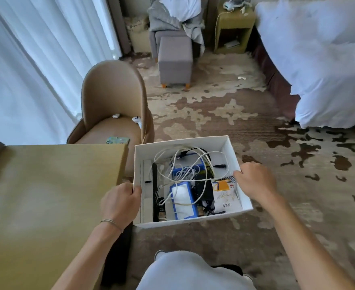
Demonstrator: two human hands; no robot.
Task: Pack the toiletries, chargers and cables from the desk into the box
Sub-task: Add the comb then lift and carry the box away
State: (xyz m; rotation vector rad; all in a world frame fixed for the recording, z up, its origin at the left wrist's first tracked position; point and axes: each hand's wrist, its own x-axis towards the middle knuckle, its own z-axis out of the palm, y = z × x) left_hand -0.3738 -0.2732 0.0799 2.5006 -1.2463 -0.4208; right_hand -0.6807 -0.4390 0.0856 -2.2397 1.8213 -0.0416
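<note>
In the lower centre of the frame, the left hand (121, 200) and right hand (256, 181) grip the white box (193, 141) walls with curled fingers; cables (185, 162) lie inside

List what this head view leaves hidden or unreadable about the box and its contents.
- Box bottom: head view, covered by white cables and blue-edged cases.
- Snack packet print: too small.
- Left hand and right hand fingertips: hidden behind the box walls.
- Desk: cut off at left edge.
</note>
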